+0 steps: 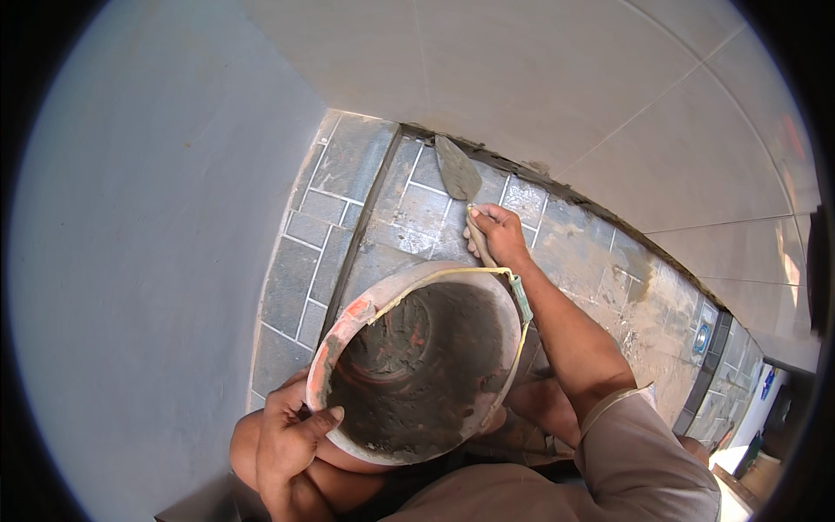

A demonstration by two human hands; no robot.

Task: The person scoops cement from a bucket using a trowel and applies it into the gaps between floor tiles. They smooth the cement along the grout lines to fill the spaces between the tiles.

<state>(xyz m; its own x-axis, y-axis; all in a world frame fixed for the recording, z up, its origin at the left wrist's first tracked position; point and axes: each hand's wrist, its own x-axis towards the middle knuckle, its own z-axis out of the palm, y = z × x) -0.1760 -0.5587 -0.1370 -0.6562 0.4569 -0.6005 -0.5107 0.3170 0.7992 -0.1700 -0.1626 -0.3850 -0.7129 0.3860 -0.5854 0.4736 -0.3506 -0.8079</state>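
Note:
My left hand [291, 435] grips the near left rim of a bucket [389, 284], its thumb over the edge and its fingers on the outside. The bucket tilts between my legs, and wet grey mortar [409, 409] coats its inside. A wire bail [435, 275] with a green grip [521, 298] lies across the far and right rim. Ahead of the bucket, my right hand [497, 233] is closed round the handle of a pointing trowel [458, 170]. Grey mortar covers the leaf-shaped blade, whose tip lies at the foot of the tiled wall.
A large-tiled wall [557, 78] rises ahead and to the right, with a rough mortar-filled joint [591, 206] along its base. On the left stands a plain grey wall [165, 226]. Grey patterned floor tiles [348, 157] have a dark strip across them. A round drain [702, 337] sits farther right.

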